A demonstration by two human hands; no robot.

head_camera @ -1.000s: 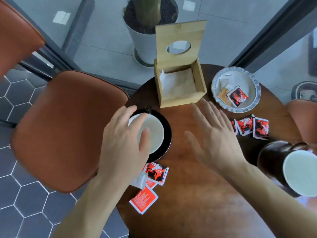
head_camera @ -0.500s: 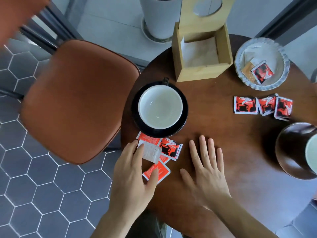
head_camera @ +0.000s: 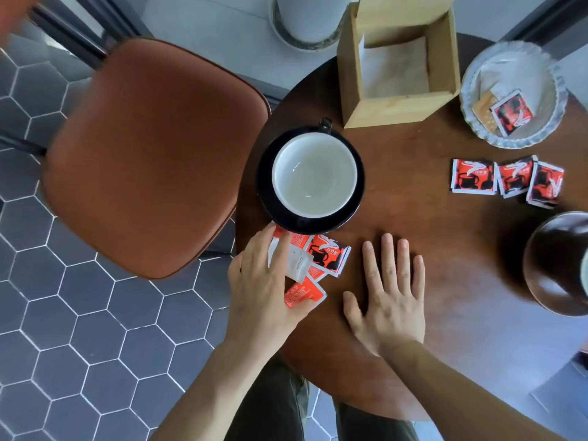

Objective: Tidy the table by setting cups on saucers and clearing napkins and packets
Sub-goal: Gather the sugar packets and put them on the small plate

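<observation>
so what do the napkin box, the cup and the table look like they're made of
Napkin box: pale unfinished-looking wood, visible grain. Cup: probably glazed ceramic, white inside with shiny highlights. Table: dark wood or veneer, smooth with a soft sheen.

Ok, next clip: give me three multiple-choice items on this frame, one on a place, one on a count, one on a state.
1. Where is the white-lined cup?
A. on the black saucer
B. in the wooden box
C. on the chair

2. How many red packets lie in a row below the scalloped glass dish?
A. one
B. three
C. six

3. What is the right hand doing?
A. gripping a cup
B. lying flat on the round wooden table
C. holding a packet

Answers: A, the saucer rings it; B, three side by side; B, fingers spread, nothing held.
</observation>
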